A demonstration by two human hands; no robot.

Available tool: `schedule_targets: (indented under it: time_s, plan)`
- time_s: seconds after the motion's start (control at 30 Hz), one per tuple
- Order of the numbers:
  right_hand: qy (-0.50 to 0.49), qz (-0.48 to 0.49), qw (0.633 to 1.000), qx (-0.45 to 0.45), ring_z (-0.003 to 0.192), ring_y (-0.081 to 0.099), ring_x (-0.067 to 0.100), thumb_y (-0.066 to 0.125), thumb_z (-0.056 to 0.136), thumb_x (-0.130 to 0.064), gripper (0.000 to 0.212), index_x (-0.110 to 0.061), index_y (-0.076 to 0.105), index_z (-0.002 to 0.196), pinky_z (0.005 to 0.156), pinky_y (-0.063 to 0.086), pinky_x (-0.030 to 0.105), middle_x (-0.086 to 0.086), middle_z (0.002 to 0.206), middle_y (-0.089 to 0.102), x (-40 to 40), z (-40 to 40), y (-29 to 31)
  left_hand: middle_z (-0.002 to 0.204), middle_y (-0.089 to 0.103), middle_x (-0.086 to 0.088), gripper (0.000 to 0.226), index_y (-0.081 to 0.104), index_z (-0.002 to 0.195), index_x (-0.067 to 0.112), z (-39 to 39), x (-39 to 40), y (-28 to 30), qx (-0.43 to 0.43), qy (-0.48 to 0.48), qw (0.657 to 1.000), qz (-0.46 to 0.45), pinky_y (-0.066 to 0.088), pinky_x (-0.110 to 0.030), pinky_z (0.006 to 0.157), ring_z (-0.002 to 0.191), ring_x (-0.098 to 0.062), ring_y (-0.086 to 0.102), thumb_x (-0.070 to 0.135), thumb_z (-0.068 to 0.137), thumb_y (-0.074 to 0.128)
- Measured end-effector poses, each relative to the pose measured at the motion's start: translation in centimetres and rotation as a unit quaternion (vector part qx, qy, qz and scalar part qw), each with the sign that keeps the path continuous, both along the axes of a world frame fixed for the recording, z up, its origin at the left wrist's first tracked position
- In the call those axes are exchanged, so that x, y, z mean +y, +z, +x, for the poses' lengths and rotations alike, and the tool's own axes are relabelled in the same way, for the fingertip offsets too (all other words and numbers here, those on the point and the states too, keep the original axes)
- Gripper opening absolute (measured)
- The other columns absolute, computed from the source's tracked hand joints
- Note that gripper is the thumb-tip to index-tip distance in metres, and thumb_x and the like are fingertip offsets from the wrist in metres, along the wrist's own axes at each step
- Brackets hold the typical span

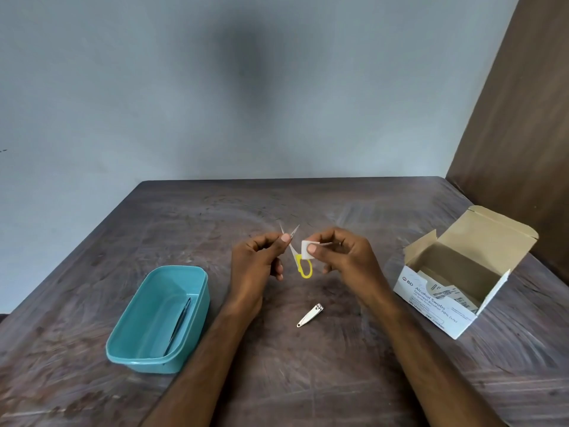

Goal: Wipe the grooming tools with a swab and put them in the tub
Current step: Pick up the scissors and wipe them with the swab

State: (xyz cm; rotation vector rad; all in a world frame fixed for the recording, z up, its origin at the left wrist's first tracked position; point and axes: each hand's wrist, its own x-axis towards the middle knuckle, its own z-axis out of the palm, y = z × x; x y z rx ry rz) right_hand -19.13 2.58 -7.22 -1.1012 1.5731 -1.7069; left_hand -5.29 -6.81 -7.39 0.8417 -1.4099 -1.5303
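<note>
My left hand [261, 257] pinches small scissors [303, 268] with a yellow loop handle, blades parted and pointing up, above the middle of the table. My right hand [341, 254] holds a white folded swab [306, 249] between thumb and fingers, right beside the scissors' blade. A teal tub [129, 349] sits at the left; a dark metal tool, thin like tweezers [180, 325], lies inside it. A silver nail clipper [309, 315] rests on the table between my forearms.
An open white box of alcohol swabs [431, 306], flaps up, stands at the right with sachets inside. The worn brown wooden table [308, 380] meets a grey wall at its far edge; a brown panel rises at the far right.
</note>
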Motion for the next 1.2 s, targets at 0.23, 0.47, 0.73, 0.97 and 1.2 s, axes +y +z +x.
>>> schedule_targets:
  time_s: [0.23, 0.47, 0.73, 0.97, 1.2]
  plan:
    - [-0.049, -0.022, 0.998, -0.018, 0.054, 0.063, 0.009, 0.075, 0.085, -0.004, 0.011, -0.01, 0.072, 0.094, 0.051, 0.048, 0.023, 0.003, 0.073, 0.071, -0.2, 0.2, -0.1, 0.064, 0.06, -0.008, 0.009, 0.075, 0.088, 0.005, -0.4, 1.1, -0.3, -0.003, -0.047, 0.998, -0.045, 0.045, -0.027, 0.045, 0.047, -0.019, 0.048, 0.01, 0.089, 0.068]
    - [-0.06, -0.025, 0.998, -0.009, 0.055, 0.064, 0.014, 0.078, 0.083, -0.006, 0.019, -0.011, 0.063, 0.093, 0.051, 0.049, 0.024, 0.017, 0.076, 0.07, -0.4, 0.2, -0.3, 0.053, 0.057, -0.007, 0.011, 0.076, 0.083, 0.013, -0.4, 1.5, -0.3, -0.012, -0.046, 0.996, -0.077, 0.046, -0.027, 0.045, 0.045, -0.021, 0.049, 0.006, 0.087, 0.069]
    - [-0.057, 0.008, 0.998, -0.015, 0.061, 0.07, 0.018, 0.079, 0.084, -0.014, 0.019, -0.01, 0.069, 0.099, 0.055, 0.054, 0.031, 0.011, 0.078, 0.076, -0.2, 0.6, -0.2, 0.053, 0.062, -0.007, 0.008, 0.075, 0.084, 0.012, -0.3, 1.6, -0.3, -0.011, -0.018, 0.996, -0.09, 0.046, -0.025, 0.044, 0.04, -0.017, 0.051, 0.005, 0.084, 0.073]
    - [-0.048, 0.012, 0.999, -0.022, 0.06, 0.07, 0.016, 0.075, 0.087, -0.012, 0.012, -0.014, 0.071, 0.097, 0.052, 0.055, 0.028, 0.003, 0.076, 0.077, 0.0, 0.8, 0.2, 0.058, 0.064, -0.016, 0.007, 0.074, 0.084, 0.011, -0.4, 1.6, -0.3, -0.009, -0.008, 0.996, -0.086, 0.048, -0.027, 0.044, 0.04, -0.02, 0.052, 0.004, 0.084, 0.073]
    - [-0.054, 0.018, 0.998, -0.03, 0.063, 0.073, 0.015, 0.076, 0.086, -0.014, 0.014, -0.012, 0.07, 0.098, 0.049, 0.053, 0.027, 0.004, 0.079, 0.078, 0.4, 1.1, 0.6, 0.061, 0.063, -0.021, 0.007, 0.073, 0.085, 0.011, -0.3, 1.7, -0.1, -0.008, -0.015, 0.996, -0.089, 0.049, -0.028, 0.044, 0.041, -0.02, 0.053, 0.004, 0.085, 0.072]
